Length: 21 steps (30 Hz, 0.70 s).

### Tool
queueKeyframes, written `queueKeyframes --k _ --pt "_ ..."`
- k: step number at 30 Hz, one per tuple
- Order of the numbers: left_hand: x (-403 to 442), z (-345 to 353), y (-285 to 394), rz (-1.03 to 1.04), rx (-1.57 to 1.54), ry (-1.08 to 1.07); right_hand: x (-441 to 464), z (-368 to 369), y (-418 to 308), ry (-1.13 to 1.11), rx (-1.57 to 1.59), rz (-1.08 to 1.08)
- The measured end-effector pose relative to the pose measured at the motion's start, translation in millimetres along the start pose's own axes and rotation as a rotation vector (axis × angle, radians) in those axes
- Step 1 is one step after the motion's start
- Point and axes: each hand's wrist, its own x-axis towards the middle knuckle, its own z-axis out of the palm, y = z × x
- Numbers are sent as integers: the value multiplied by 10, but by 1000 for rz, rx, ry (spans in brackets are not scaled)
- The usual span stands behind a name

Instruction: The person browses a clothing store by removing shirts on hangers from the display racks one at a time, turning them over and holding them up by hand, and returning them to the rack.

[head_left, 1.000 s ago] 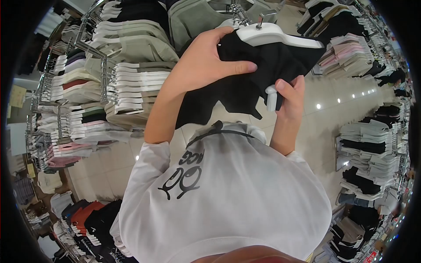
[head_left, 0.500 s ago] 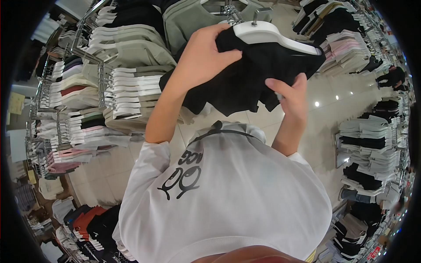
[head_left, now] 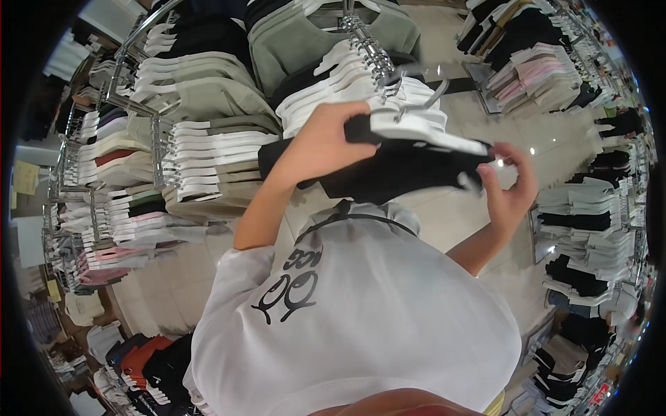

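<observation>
My left hand (head_left: 326, 142) grips the left shoulder of a black shirt (head_left: 409, 166), thumb in front and fingers behind. A white hanger (head_left: 416, 130) sits inside the shirt's top, its metal hook (head_left: 437, 96) pointing up and right. At the hanger's right end is my right hand (head_left: 512, 184), thumb and forefinger apart beside the shirt's edge; whether they touch it I cannot tell. A small white tag (head_left: 470, 182) hangs blurred by that edge. Just behind the shirt, a row of white hangers (head_left: 347, 76) hangs on a chrome rail (head_left: 371, 52).
Grey-green shirts (head_left: 284, 48) hang at the back, and more white-hangered clothes (head_left: 201, 149) fill the left racks. Racks of clothes (head_left: 576, 208) line the right side. Beyond the right aisle's tiled floor (head_left: 555, 149) stands a person in dark clothes (head_left: 619, 123).
The shirt and hanger have come lower, showing the row of hangers behind. My right hand has moved right and down, from the shirt's front to the hanger's end.
</observation>
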Motion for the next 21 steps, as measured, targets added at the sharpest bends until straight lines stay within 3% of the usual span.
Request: queueKeyframes --k 1,5,7,11,16,21 --pt "-46 43 -37 -36 1 -26 62 25 -61 84 -173 -165" --pt "-145 221 -178 -133 -66 -94 -171 405 136 -109 -249 -61" --pt "-155 354 -310 -41 -9 -84 -337 527 431 -475 -326 221" --pt "-116 751 -435 -15 -11 -84 -435 496 510 -412 -394 163" --pt "132 1210 -482 -120 -50 -126 -395 253 530 -394 -357 363" --pt "335 1557 -423 -154 -129 -140 -322 270 582 -424 -332 393"
